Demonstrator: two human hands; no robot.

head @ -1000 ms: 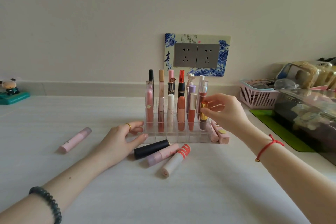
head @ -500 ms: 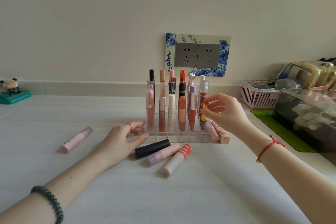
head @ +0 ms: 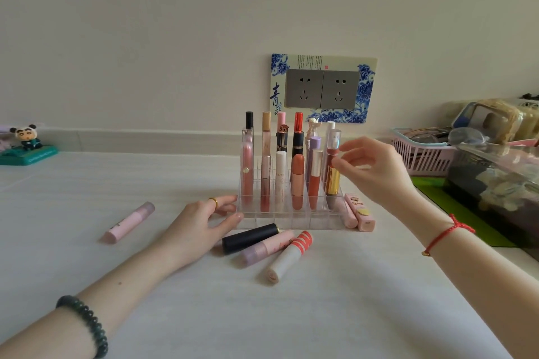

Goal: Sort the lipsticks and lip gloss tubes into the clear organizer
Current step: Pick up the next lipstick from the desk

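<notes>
The clear organizer [head: 280,220] stands at the middle of the white table, holding several upright lipsticks and gloss tubes. A gold lipstick [head: 332,183] stands in its right column. My right hand [head: 376,172] hovers at that lipstick's top, fingers spread and only the fingertips near it. My left hand [head: 198,224] lies flat on the table, its fingertips against the organizer's front left corner. In front of the organizer lie a black tube [head: 250,237], a lilac-pink tube [head: 268,246] and a white tube with an orange striped cap [head: 288,256]. A pink tube [head: 128,221] lies far left. Two pink tubes [head: 360,211] lie beside the organizer's right side.
A pink basket [head: 420,154] and a clear storage box [head: 495,181] on a green mat [head: 455,213] crowd the right side. A panda figurine [head: 26,143] stands at the far left. A wall socket [head: 322,89] is behind the organizer.
The gold lipstick has gone down into its slot, and my right hand's fingers have opened off it. My left hand has stayed by the organizer's corner.
</notes>
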